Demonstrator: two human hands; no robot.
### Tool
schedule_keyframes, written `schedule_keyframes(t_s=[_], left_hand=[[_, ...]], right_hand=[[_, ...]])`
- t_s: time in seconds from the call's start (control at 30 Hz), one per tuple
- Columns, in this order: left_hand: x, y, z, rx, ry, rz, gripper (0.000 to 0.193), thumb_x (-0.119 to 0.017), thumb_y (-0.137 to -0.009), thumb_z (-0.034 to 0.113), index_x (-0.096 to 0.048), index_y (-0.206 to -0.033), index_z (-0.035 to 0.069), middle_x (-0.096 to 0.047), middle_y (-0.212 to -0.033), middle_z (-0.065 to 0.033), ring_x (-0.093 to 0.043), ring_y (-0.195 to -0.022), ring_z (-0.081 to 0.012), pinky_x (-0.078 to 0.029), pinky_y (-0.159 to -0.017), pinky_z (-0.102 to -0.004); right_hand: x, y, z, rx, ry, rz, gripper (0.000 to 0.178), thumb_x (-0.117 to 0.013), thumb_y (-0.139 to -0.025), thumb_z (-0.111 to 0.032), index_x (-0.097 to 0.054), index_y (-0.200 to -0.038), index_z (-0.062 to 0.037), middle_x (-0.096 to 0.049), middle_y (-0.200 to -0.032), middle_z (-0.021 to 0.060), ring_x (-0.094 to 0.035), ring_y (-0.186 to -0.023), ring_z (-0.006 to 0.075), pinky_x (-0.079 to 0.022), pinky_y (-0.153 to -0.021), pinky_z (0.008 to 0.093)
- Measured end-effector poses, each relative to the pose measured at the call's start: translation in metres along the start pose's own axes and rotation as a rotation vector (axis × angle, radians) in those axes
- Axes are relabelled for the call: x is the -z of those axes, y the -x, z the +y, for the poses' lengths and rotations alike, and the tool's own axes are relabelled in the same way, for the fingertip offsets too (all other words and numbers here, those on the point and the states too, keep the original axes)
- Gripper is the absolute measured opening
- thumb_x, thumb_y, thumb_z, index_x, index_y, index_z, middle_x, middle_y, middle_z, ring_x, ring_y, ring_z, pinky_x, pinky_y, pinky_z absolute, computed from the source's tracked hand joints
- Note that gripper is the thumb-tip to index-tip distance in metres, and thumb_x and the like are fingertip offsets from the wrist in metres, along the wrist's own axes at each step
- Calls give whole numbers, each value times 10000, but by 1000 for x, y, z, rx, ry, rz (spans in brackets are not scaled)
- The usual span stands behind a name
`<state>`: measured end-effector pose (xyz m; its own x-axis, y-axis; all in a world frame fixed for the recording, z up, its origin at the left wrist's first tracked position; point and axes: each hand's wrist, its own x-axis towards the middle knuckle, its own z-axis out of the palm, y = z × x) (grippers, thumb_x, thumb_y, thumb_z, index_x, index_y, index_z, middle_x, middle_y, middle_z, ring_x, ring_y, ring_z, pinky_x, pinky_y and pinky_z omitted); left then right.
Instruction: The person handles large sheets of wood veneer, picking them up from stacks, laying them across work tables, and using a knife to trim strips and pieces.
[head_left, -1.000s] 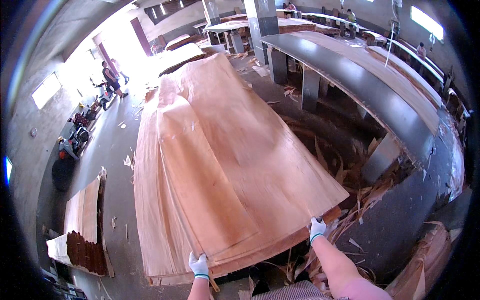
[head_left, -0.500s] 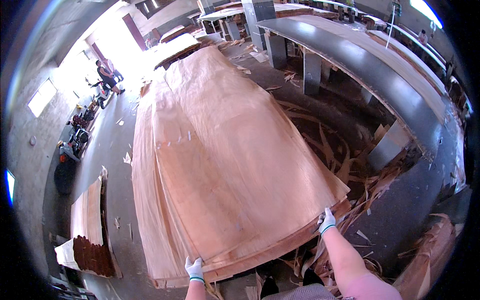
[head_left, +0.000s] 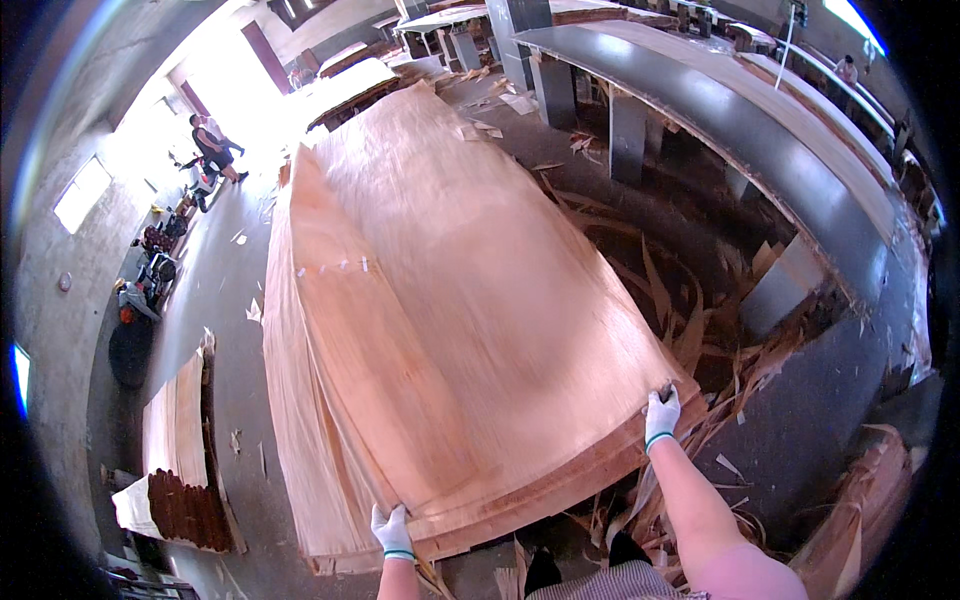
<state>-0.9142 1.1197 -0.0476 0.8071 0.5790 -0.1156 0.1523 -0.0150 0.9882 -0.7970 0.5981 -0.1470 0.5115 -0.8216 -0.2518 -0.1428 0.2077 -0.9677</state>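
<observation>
Over on the left, a grey wall [head_left: 40,260] holds a small bright window [head_left: 83,195], and the far doorway [head_left: 225,60] blazes white over a grey floor [head_left: 225,300] dotted with pale scraps [head_left: 254,311]. To the right, a long dark tabletop [head_left: 720,105] stands on blocky legs [head_left: 627,140] near a pillar [head_left: 518,20]; another window [head_left: 855,22] glows high on that side.

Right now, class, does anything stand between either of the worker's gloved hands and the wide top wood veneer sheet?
Nothing visible does: the left hand and right hand are both at the near edge of the veneer stack, beside the top veneer sheet.
</observation>
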Motion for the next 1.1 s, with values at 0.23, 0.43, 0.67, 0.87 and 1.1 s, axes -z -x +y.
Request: schedule_keyframes(t_s=[0.23, 0.43, 0.67, 0.87, 1.1], left_hand=[[26, 12, -6, 55, -52, 16, 308, -605, -748, -58, -591, -1051, -8, -640, -941, -58, -596, -823, -133, -491, -748, -253], [26, -19, 11, 29, -76, 8, 288, -609, -754, -47, -586, -1039, -9, -635, -929, -53, -594, -803, -127, -490, -712, -250], [110, -33, 36, 582, -141, 3, 279, -667, -832, 320, -597, -973, 90, -624, -840, -42, -570, -657, -179, -436, -557, -276], [192, -50, -18, 789, -175, -46, 498, -593, -849, 514, -514, -1209, 180, -565, -1103, 19, -583, -855, -146, -403, -641, -297], [199, -51, -45, 597, -402, 55, 527, -582, -903, 360, -398, -1333, 117, -580, -1093, -32, -626, -812, -193, -422, -525, -316]], right_hand=[[-1, 32, -11, -26, 16, -60, 419, -566, -865, 18, -472, -1272, -11, -568, -902, 19, -479, -534, 76, -418, -445, 223], [-5, 37, -38, 39, 109, -99, 447, -569, -868, -1, -479, -1305, -31, -584, -990, 35, -522, -612, 93, -473, -537, 240], [-4, 42, -22, 125, 562, 63, 263, -604, -818, -182, -600, -999, 8, -662, -843, 131, -640, -799, 257, -497, -749, 345], [5, 17, 35, -592, -79, 30, 162, -639, -829, -132, -536, -947, -93, -560, -706, 40, -536, -495, 136, -350, -341, 260], [-5, 40, -10, 275, 381, -59, 257, -634, -838, -82, -565, -1085, -64, -637, -803, 117, -627, -660, 213, -483, -575, 307]])
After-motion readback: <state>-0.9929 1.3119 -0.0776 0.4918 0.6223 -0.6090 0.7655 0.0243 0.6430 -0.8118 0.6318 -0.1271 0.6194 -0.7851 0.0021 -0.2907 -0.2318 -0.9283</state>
